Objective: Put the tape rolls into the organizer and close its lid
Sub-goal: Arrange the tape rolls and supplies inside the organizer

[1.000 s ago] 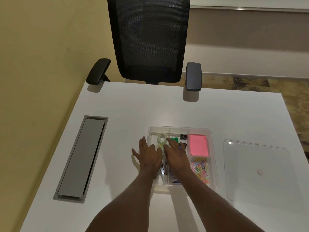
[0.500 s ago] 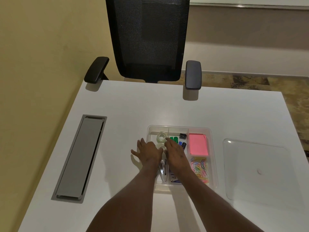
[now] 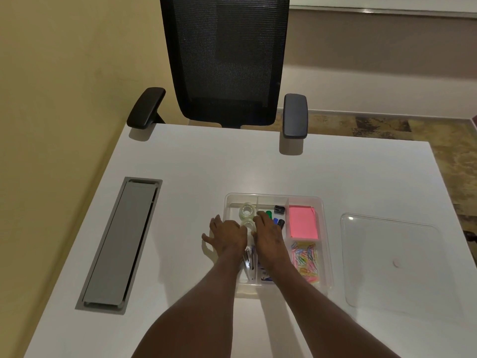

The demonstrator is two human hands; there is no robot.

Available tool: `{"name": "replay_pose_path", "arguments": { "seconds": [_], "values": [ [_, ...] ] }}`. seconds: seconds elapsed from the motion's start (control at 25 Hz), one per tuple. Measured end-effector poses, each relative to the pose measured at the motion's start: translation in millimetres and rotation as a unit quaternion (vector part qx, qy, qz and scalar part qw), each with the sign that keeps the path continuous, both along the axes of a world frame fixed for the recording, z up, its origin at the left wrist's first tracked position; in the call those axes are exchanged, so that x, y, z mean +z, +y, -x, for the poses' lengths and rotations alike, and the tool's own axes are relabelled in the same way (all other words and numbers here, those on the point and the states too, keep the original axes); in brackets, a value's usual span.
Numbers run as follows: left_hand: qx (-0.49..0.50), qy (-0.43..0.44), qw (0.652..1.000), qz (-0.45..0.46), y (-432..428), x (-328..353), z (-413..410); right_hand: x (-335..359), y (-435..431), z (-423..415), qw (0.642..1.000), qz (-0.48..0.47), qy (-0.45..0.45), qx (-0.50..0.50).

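Note:
A clear plastic organizer [image 3: 324,220] sits in the middle of the white desk. In its far-left compartment lies a clear tape roll [image 3: 247,210], and a second clear roll [image 3: 248,225] shows just nearer, between my hands. My left hand [image 3: 227,235] lies flat over the organizer's left rim, fingers spread. My right hand [image 3: 267,232] rests palm down over the middle compartment, touching the second roll; whether its fingers hold it is hidden. The clear lid [image 3: 392,257] lies flat on the desk to the right of the organizer.
The organizer also holds pink sticky notes [image 3: 302,225], coloured paper clips [image 3: 305,262], green and blue markers [image 3: 275,218] and a stapler. A grey cable hatch [image 3: 121,244] is set in the desk at left. A black mesh chair [image 3: 227,60] stands at the far edge.
Both hands have slid a little back toward me over the organizer's left part. The far tape roll now shows more fully. The view shifted slightly.

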State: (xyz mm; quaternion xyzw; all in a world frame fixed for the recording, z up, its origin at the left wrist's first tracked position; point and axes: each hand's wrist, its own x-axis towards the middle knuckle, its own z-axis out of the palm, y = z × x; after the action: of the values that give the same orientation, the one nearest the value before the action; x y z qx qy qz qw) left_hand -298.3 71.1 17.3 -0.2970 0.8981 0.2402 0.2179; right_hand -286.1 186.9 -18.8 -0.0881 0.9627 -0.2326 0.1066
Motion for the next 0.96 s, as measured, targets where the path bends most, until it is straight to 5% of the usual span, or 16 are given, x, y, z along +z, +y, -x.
{"name": "replay_pose_path", "arguments": {
  "seconds": [0.6, 0.96],
  "values": [
    [-0.067, -0.019, 0.997, -0.012, -2, 7, 10, 7, 9, -7, 0.998, 0.053, 0.024, 0.011],
    [-0.106, 0.161, 0.978, 0.076, -7, 19, -33, 45, 17, -31, 0.996, -0.020, 0.079, 0.026]
  ]
}}
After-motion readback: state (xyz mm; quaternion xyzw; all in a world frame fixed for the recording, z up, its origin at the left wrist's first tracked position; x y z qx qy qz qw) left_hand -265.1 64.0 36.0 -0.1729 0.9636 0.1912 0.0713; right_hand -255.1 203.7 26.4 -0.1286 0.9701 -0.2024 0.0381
